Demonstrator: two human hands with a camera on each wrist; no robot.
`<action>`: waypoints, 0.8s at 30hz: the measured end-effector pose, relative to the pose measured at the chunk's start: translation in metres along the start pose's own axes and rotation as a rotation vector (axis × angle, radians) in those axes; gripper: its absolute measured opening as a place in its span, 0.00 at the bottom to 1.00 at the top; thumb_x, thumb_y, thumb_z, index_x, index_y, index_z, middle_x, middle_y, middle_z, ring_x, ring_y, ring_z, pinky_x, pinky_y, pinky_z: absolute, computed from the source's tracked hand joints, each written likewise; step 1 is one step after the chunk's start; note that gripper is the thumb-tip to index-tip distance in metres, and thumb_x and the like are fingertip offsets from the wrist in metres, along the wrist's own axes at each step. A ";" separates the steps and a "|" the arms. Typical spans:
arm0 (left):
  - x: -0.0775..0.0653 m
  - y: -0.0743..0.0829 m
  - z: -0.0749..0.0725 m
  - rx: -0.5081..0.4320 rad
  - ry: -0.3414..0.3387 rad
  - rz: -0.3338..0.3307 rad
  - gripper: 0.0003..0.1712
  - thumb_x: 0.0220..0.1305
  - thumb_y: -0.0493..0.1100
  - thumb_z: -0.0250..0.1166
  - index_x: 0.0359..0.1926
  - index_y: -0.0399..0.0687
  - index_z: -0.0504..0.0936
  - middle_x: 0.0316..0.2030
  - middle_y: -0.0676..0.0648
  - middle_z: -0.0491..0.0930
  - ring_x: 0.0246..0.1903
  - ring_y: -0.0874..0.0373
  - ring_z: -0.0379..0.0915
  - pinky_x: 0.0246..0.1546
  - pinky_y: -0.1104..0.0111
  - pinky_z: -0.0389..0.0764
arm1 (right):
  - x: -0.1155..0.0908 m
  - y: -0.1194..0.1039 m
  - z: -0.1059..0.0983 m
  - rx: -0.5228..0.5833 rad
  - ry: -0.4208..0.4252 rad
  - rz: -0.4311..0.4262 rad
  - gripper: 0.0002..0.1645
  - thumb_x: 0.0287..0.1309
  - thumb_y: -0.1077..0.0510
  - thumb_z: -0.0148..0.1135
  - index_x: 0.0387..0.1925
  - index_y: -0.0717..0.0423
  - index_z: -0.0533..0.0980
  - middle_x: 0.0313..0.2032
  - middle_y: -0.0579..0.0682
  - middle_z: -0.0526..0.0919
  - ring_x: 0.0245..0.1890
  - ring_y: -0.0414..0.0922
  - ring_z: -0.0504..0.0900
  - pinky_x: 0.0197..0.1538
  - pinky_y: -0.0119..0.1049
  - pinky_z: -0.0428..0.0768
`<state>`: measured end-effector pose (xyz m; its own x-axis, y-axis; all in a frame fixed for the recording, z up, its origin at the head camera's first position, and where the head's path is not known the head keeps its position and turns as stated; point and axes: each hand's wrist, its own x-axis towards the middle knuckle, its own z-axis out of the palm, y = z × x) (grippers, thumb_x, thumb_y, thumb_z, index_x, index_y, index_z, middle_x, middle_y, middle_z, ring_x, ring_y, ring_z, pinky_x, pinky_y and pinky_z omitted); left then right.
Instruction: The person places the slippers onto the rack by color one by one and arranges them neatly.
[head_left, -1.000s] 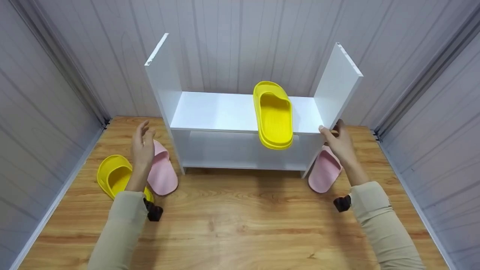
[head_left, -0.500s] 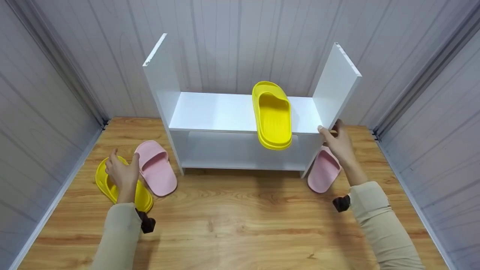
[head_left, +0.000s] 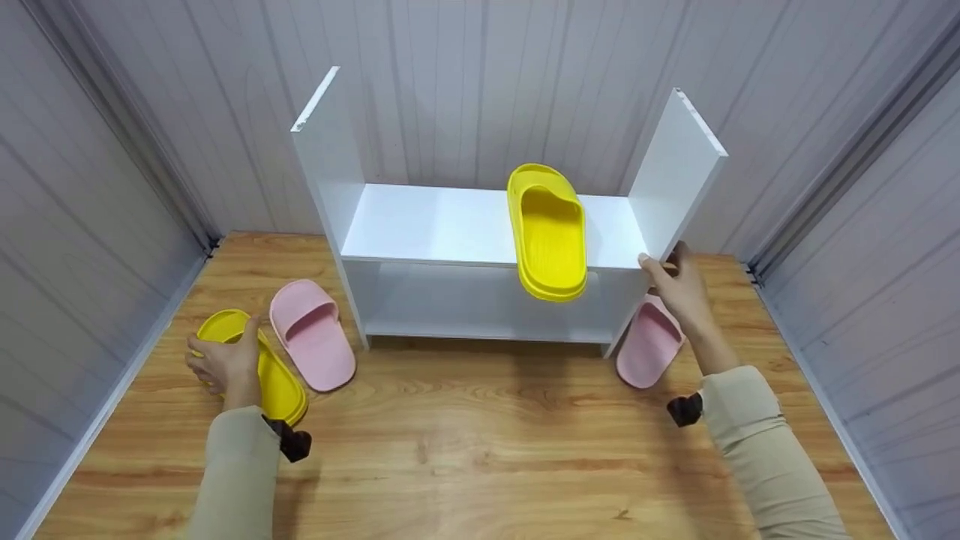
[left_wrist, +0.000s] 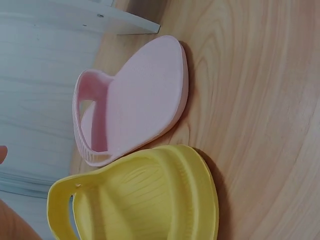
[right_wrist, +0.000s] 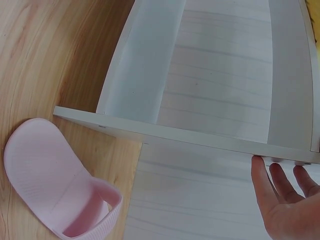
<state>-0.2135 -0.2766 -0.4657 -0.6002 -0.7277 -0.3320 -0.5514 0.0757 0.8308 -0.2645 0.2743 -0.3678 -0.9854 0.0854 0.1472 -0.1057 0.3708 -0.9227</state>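
My left hand (head_left: 225, 360) grips the front part of a yellow slipper (head_left: 281, 390) on the wooden floor; the thumb lies over the strap and the fingers bend along the outer side. Beside it lies a pink slipper (head_left: 324, 349). At the shelf's right side, my right hand (head_left: 679, 292) holds the side panel of a white shelf (head_left: 420, 225), thumb at the front edge, fingertips against the outer face in the right wrist view. Another yellow slipper (head_left: 551, 232) stands on the middle board with its heel jutting past the front edge.
A second pink slipper (head_left: 649, 345) lies by the shelf's right foot, under my right hand. Grey panelled walls (head_left: 442, 90) enclose the back and both sides. The wooden floor (head_left: 465, 442) stretches out in front of the shelf.
My left hand has come down and leftward from above the pink slipper and taken hold of the yellow one on the floor. My right hand stays at the shelf panel.
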 end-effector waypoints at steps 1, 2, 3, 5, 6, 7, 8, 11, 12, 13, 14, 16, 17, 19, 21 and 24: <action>0.000 -0.001 0.000 -0.008 -0.006 -0.014 0.56 0.53 0.66 0.53 0.66 0.51 0.25 0.65 0.39 0.26 0.63 0.44 0.24 0.58 0.49 0.33 | 0.000 0.000 0.000 0.000 0.004 -0.002 0.37 0.57 0.47 0.54 0.58 0.66 0.54 0.52 0.66 0.64 0.49 0.57 0.68 0.42 0.47 0.74; 0.000 -0.001 0.000 -0.022 -0.005 -0.020 0.57 0.52 0.66 0.53 0.66 0.50 0.25 0.65 0.39 0.26 0.63 0.44 0.24 0.59 0.50 0.33 | 0.000 0.000 0.000 -0.003 0.005 -0.007 0.37 0.57 0.47 0.53 0.58 0.66 0.54 0.52 0.66 0.64 0.49 0.58 0.68 0.42 0.47 0.74; 0.001 -0.003 0.000 -0.032 -0.005 -0.023 0.57 0.52 0.65 0.54 0.66 0.50 0.24 0.65 0.39 0.25 0.63 0.44 0.23 0.59 0.51 0.33 | 0.000 0.001 0.000 -0.001 0.006 -0.009 0.36 0.57 0.47 0.53 0.58 0.66 0.55 0.52 0.66 0.65 0.49 0.57 0.68 0.42 0.48 0.74; 0.001 -0.006 0.001 -0.035 -0.005 -0.026 0.58 0.52 0.65 0.54 0.65 0.50 0.23 0.65 0.39 0.25 0.63 0.43 0.23 0.59 0.52 0.34 | 0.000 0.001 0.001 0.003 0.007 -0.011 0.36 0.57 0.47 0.54 0.57 0.66 0.55 0.52 0.66 0.65 0.48 0.57 0.69 0.42 0.48 0.74; 0.001 -0.007 0.001 -0.034 -0.006 -0.024 0.58 0.51 0.64 0.55 0.65 0.49 0.23 0.65 0.39 0.24 0.63 0.42 0.23 0.59 0.52 0.35 | 0.000 0.001 0.001 0.006 0.006 -0.012 0.36 0.57 0.47 0.54 0.57 0.66 0.55 0.51 0.66 0.65 0.48 0.57 0.69 0.43 0.48 0.74; 0.002 -0.008 0.002 -0.032 -0.007 -0.020 0.59 0.51 0.64 0.55 0.65 0.49 0.23 0.64 0.38 0.24 0.62 0.41 0.23 0.59 0.52 0.35 | 0.000 0.001 0.001 0.007 0.004 -0.013 0.36 0.57 0.47 0.54 0.57 0.66 0.55 0.51 0.66 0.65 0.48 0.57 0.69 0.43 0.48 0.74; 0.002 -0.009 0.002 -0.032 -0.008 -0.017 0.59 0.51 0.64 0.56 0.65 0.49 0.23 0.64 0.38 0.24 0.62 0.40 0.23 0.59 0.51 0.36 | 0.000 0.001 0.001 0.008 0.001 -0.014 0.36 0.57 0.48 0.53 0.57 0.66 0.55 0.51 0.66 0.65 0.49 0.57 0.68 0.43 0.48 0.74; 0.002 -0.012 0.003 -0.011 -0.030 -0.023 0.60 0.50 0.65 0.56 0.65 0.52 0.21 0.64 0.38 0.21 0.62 0.39 0.22 0.58 0.49 0.37 | 0.000 0.001 0.001 0.015 -0.004 -0.010 0.36 0.57 0.49 0.53 0.58 0.66 0.54 0.52 0.66 0.64 0.49 0.58 0.68 0.42 0.46 0.74; 0.002 -0.013 0.004 -0.007 -0.038 -0.024 0.60 0.50 0.65 0.56 0.65 0.53 0.21 0.63 0.38 0.20 0.62 0.39 0.22 0.57 0.48 0.37 | 0.000 0.000 0.000 0.020 -0.008 -0.007 0.36 0.57 0.49 0.54 0.59 0.66 0.53 0.52 0.66 0.64 0.49 0.58 0.68 0.42 0.45 0.75; 0.002 -0.014 0.004 -0.005 -0.045 -0.027 0.60 0.51 0.65 0.56 0.64 0.54 0.20 0.63 0.38 0.19 0.62 0.39 0.21 0.57 0.47 0.37 | -0.001 -0.001 0.000 0.022 -0.012 -0.001 0.36 0.58 0.49 0.53 0.59 0.66 0.53 0.53 0.66 0.64 0.50 0.58 0.67 0.42 0.44 0.75; 0.001 -0.015 0.004 -0.006 -0.055 -0.032 0.60 0.51 0.65 0.56 0.64 0.55 0.19 0.63 0.38 0.18 0.62 0.39 0.21 0.56 0.46 0.36 | -0.001 -0.002 0.000 0.025 -0.015 0.004 0.36 0.58 0.50 0.53 0.60 0.66 0.53 0.53 0.67 0.64 0.50 0.59 0.67 0.42 0.43 0.75; 0.001 -0.017 0.004 -0.006 -0.066 -0.038 0.60 0.52 0.64 0.56 0.63 0.56 0.18 0.62 0.37 0.17 0.61 0.38 0.20 0.56 0.44 0.35 | -0.003 -0.007 0.000 0.030 -0.021 0.014 0.36 0.58 0.51 0.53 0.60 0.66 0.52 0.53 0.67 0.63 0.50 0.59 0.67 0.41 0.42 0.76; 0.001 -0.018 0.004 -0.007 -0.071 -0.044 0.60 0.52 0.63 0.56 0.63 0.56 0.17 0.62 0.36 0.17 0.61 0.37 0.21 0.55 0.44 0.35 | -0.005 -0.010 0.000 0.034 -0.023 0.018 0.36 0.58 0.52 0.53 0.60 0.67 0.52 0.53 0.68 0.63 0.50 0.59 0.67 0.42 0.43 0.75; 0.001 -0.019 0.004 -0.004 -0.078 -0.058 0.60 0.53 0.62 0.56 0.63 0.56 0.16 0.62 0.35 0.18 0.61 0.37 0.22 0.55 0.43 0.34 | -0.008 -0.016 0.000 0.027 -0.025 0.020 0.35 0.59 0.53 0.52 0.60 0.68 0.52 0.53 0.68 0.62 0.50 0.59 0.67 0.42 0.43 0.75; 0.002 -0.021 0.004 0.007 -0.085 -0.072 0.60 0.53 0.61 0.56 0.62 0.54 0.16 0.62 0.34 0.19 0.61 0.36 0.22 0.55 0.44 0.33 | -0.011 -0.021 0.001 0.026 -0.027 0.016 0.34 0.59 0.54 0.52 0.59 0.69 0.52 0.53 0.69 0.62 0.50 0.60 0.66 0.42 0.44 0.75; 0.003 -0.023 0.006 0.032 -0.098 -0.094 0.61 0.53 0.62 0.55 0.61 0.51 0.13 0.62 0.33 0.18 0.61 0.37 0.20 0.55 0.44 0.32 | -0.015 -0.025 0.001 0.021 -0.030 0.015 0.34 0.59 0.54 0.51 0.59 0.69 0.52 0.53 0.69 0.62 0.51 0.60 0.66 0.44 0.46 0.74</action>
<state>-0.2061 -0.2770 -0.4885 -0.5976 -0.6629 -0.4511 -0.6253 0.0332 0.7797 -0.2475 0.2625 -0.3473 -0.9904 0.0634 0.1226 -0.0930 0.3499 -0.9322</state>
